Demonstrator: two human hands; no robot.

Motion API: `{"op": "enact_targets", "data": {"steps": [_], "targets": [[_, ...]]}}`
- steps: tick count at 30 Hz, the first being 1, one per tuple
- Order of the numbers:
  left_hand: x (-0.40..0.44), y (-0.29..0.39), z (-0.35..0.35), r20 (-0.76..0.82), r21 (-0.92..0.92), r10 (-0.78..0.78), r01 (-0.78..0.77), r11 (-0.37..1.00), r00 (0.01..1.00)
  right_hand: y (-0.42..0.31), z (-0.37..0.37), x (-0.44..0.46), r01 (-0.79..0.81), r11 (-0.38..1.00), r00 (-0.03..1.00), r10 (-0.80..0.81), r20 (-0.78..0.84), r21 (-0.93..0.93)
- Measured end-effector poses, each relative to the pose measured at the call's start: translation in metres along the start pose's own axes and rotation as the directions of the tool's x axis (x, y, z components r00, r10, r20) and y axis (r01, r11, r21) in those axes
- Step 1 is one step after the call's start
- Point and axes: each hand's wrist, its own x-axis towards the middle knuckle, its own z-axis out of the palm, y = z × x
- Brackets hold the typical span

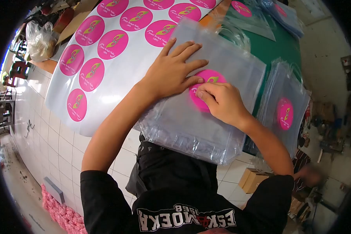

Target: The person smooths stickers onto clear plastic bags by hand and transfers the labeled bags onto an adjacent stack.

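A clear plastic bag (183, 121) lies on top of others at the table's front edge, its handles at the far end. On it is a round pink sticker (205, 102) with a green leaf design. My left hand (171, 72) lies spread on the bag, its thumb tip at the sticker's upper left edge. Bent fingers of my right hand (222, 102) press on the sticker's middle; whether they hold anything is hidden. To the left, a white sheet (119, 74) carries rows of similar round pink stickers (93, 74).
More clear bags with a pink sticker (285, 113) lie at the right on the green surface (261, 50). Others (280, 19) are at the far right corner. A cardboard box (253, 180) stands on the floor. Another person's striped sleeve (301, 163) shows at lower right.
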Motion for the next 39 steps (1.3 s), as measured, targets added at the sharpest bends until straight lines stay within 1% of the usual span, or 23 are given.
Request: {"op": "enact_targets", "data": {"steps": [2,3,5,8,9,11,12,14,15,17,21,23,24,26,27,29,30,32,33,35,36,38,39], "targets": [[0.000,0.000,0.000,0.000,-0.008,0.000,0.000,1.000,1.000,-0.003,-0.001,-0.001,-0.051,0.999,0.998,0.051,0.021,-0.003],[0.000,-0.001,0.001,-0.001,-0.011,-0.004,0.004,1.000,1.000,-0.003,0.002,0.000,-0.052,0.999,0.998,0.052,0.025,-0.005],[0.000,-0.002,0.003,0.006,-0.004,-0.006,0.006,1.000,1.000,-0.001,0.010,0.000,-0.019,1.000,0.991,0.019,-0.130,-0.004],[-0.001,-0.001,0.003,0.003,-0.018,-0.014,0.014,1.000,1.000,-0.007,0.009,-0.003,-0.021,1.000,0.998,0.021,-0.056,-0.011],[-0.001,-0.001,0.003,0.002,-0.018,-0.016,0.016,1.000,1.000,-0.007,0.010,-0.002,-0.020,1.000,0.998,0.019,-0.054,-0.012],[-0.001,-0.002,0.004,-0.006,-0.019,-0.014,0.014,1.000,1.000,-0.005,0.013,0.000,-0.054,0.999,0.988,0.053,-0.143,-0.005],[-0.001,-0.001,0.004,-0.006,-0.020,-0.015,0.015,1.000,1.000,-0.007,0.011,0.000,-0.054,0.999,0.989,0.053,-0.141,-0.006],[-0.001,-0.001,0.003,-0.004,-0.030,-0.019,0.019,0.999,1.000,-0.011,0.006,-0.001,-0.055,0.998,0.998,0.055,-0.034,-0.010],[-0.001,-0.001,0.003,-0.006,-0.030,-0.021,0.020,0.999,1.000,-0.010,0.008,0.000,-0.054,0.998,0.998,0.053,-0.032,-0.011],[-0.001,0.000,0.003,-0.005,-0.020,-0.026,0.026,0.999,1.000,-0.006,0.013,0.001,-0.070,0.998,0.990,0.070,-0.125,0.006],[-0.002,-0.001,0.006,-0.026,-0.022,-0.025,0.025,0.999,0.999,-0.012,0.008,0.000,-0.051,0.997,0.997,0.047,-0.064,-0.057],[-0.002,-0.001,0.006,-0.029,-0.026,-0.022,0.021,0.999,0.999,-0.010,0.007,0.000,-0.101,0.995,0.994,0.101,-0.047,0.008],[-0.001,-0.002,0.006,-0.032,-0.027,-0.020,0.019,0.999,0.999,-0.009,0.009,0.000,-0.102,0.995,0.994,0.102,-0.049,0.006],[-0.002,-0.002,0.007,-0.035,-0.025,-0.020,0.019,1.000,0.999,-0.009,0.012,0.000,-0.061,0.998,0.992,0.057,-0.112,-0.027],[-0.003,-0.002,0.007,-0.035,-0.026,-0.023,0.022,0.999,0.999,-0.009,0.011,-0.001,-0.060,0.998,0.992,0.057,-0.109,-0.028],[-0.002,-0.002,0.007,-0.039,-0.022,-0.016,0.015,1.000,0.999,-0.008,0.006,-0.003,-0.082,0.991,0.995,0.087,-0.044,0.105],[-0.002,-0.002,0.007,-0.040,-0.024,-0.015,0.014,1.000,0.999,-0.006,0.007,-0.004,-0.083,0.991,0.995,0.088,-0.044,0.104],[-0.002,-0.002,0.008,-0.047,-0.010,-0.017,0.016,1.000,0.999,0.000,0.011,-0.007,-0.019,0.999,0.992,0.024,-0.126,0.039],[-0.003,-0.002,0.008,-0.048,-0.012,-0.020,0.019,1.000,0.999,-0.003,0.009,-0.008,-0.020,0.999,0.992,0.024,-0.123,0.037],[-0.002,-0.002,0.008,-0.047,-0.010,-0.016,0.016,1.000,0.999,-0.010,0.003,-0.010,0.008,1.000,1.000,-0.007,0.019,-0.013],[-0.002,-0.002,0.008,-0.048,-0.010,-0.015,0.014,1.000,0.999,-0.007,0.004,-0.009,0.007,1.000,1.000,-0.007,0.017,-0.014],[-0.002,-0.002,0.009,-0.048,0.000,-0.020,0.020,1.000,0.999,0.001,0.008,-0.008,0.013,0.996,0.995,-0.004,-0.103,0.087],[-0.002,-0.002,0.009,-0.049,-0.001,-0.022,0.022,1.000,0.999,-0.001,0.006,-0.008,0.013,0.996,0.995,-0.005,-0.101,0.086]]}}
